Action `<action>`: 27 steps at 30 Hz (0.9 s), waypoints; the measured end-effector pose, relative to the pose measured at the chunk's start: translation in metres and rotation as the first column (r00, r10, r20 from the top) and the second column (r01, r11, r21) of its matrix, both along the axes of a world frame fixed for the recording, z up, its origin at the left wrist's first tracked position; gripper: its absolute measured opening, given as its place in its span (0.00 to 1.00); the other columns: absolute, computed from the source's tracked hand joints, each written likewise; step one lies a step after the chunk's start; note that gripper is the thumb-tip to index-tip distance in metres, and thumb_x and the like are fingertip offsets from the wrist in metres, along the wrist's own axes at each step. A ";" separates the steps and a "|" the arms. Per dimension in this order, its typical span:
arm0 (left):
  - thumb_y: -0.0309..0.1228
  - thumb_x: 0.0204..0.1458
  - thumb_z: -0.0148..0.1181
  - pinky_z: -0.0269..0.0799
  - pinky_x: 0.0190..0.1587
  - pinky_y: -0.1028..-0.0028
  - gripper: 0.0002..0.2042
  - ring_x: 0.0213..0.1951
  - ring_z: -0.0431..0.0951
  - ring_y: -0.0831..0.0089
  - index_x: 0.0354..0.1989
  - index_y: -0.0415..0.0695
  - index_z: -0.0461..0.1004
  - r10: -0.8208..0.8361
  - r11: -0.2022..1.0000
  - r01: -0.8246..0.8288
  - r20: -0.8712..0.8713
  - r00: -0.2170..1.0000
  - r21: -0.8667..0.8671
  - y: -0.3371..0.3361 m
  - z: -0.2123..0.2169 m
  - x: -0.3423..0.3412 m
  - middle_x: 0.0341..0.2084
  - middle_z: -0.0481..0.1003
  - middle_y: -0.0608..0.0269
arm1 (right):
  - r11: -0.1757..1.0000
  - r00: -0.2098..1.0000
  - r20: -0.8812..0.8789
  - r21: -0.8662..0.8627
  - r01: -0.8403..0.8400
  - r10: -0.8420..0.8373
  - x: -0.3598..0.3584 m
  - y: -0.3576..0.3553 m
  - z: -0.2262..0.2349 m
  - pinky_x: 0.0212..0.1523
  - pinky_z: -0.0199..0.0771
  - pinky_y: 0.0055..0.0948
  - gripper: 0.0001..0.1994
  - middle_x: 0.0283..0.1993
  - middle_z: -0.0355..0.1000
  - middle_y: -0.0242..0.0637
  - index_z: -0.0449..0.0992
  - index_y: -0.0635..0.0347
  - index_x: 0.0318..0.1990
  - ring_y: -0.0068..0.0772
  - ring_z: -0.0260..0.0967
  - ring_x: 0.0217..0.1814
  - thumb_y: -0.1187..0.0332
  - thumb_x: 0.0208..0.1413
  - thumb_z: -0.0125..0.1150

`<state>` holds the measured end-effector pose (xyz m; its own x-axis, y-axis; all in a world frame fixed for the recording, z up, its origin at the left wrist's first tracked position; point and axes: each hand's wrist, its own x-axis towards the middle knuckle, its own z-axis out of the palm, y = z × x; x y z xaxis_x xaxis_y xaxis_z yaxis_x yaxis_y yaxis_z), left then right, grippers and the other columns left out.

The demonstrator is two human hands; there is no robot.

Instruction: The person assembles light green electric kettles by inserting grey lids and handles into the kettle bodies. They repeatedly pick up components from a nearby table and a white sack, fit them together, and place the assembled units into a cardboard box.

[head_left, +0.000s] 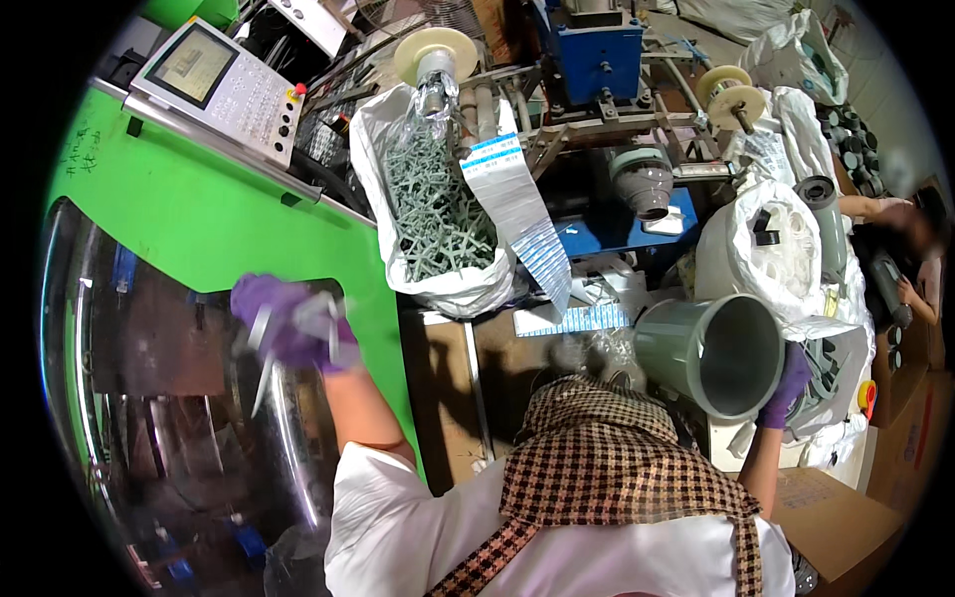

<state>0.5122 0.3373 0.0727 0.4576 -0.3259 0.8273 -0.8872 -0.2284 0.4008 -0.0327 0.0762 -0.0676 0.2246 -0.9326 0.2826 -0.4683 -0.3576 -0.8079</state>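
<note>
My left hand (288,323), in a purple glove, is raised beside the green machine panel. Its fingers are closed around a pale grey branching plastic piece (320,320), partly smeared by motion. On the right, my gloved right hand (789,384) is pressed to the outer side of a large grey bucket (664,348). The bucket is tipped, its round mouth toward me, and its wall hides some of my fingers. Just beyond my right hand, a bag (844,373) holds grey plastic pieces.
A white sack (368,149) full of branching grey-green pieces stands ahead, a printed film strip (517,204) beside it. Left are a green machine panel (348,259) and control console (214,85). At far right a co-worker's arm (920,303) shows near a cardboard box (831,522).
</note>
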 end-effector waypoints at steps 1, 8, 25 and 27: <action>0.44 0.57 0.57 0.64 0.51 0.59 0.19 0.43 0.70 0.55 0.47 0.40 0.71 0.172 0.979 -0.173 0.010 0.985 0.106 -0.001 -0.023 0.033 0.41 0.71 0.51 | 0.969 0.978 -0.196 -0.215 -0.121 0.079 -0.004 -0.007 -0.020 0.39 0.74 0.29 0.08 0.33 0.79 0.44 0.80 0.67 0.39 0.36 0.77 0.34 0.73 0.57 0.57; 0.36 0.62 0.54 0.65 0.58 0.59 0.22 0.55 0.71 0.53 0.61 0.36 0.65 0.192 0.952 -0.087 -0.352 0.916 0.294 -0.004 -0.185 0.048 0.52 0.73 0.44 | 0.610 0.704 -0.454 -0.360 -0.706 0.546 0.203 0.021 -0.013 0.31 0.71 0.37 0.09 0.28 0.73 0.36 0.78 0.53 0.32 0.40 0.73 0.30 0.60 0.52 0.64; 0.29 0.57 0.59 0.72 0.54 0.69 0.21 0.51 0.75 0.68 0.59 0.37 0.69 -0.182 0.912 0.407 -0.946 0.270 -0.059 0.153 -0.174 -0.061 0.53 0.75 0.55 | 0.739 0.726 0.299 0.089 -0.667 0.619 0.433 -0.031 0.000 0.61 0.67 0.27 0.30 0.62 0.69 0.41 0.63 0.55 0.67 0.30 0.67 0.62 0.68 0.57 0.66; 0.30 0.55 0.61 0.73 0.52 0.67 0.21 0.50 0.76 0.65 0.56 0.37 0.70 -0.090 0.898 0.401 -0.816 0.571 0.181 0.206 -0.258 -0.045 0.50 0.76 0.54 | 0.729 0.711 0.310 0.075 -0.680 0.631 0.455 -0.034 -0.003 0.57 0.69 0.25 0.29 0.60 0.70 0.38 0.62 0.57 0.68 0.23 0.67 0.57 0.73 0.59 0.63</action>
<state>0.4670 0.5429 -0.1856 0.7233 -0.6902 0.0210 -0.3106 -0.2980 0.9026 0.4221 0.0419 -0.0708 0.7433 -0.6131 0.2677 0.0549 -0.3430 -0.9377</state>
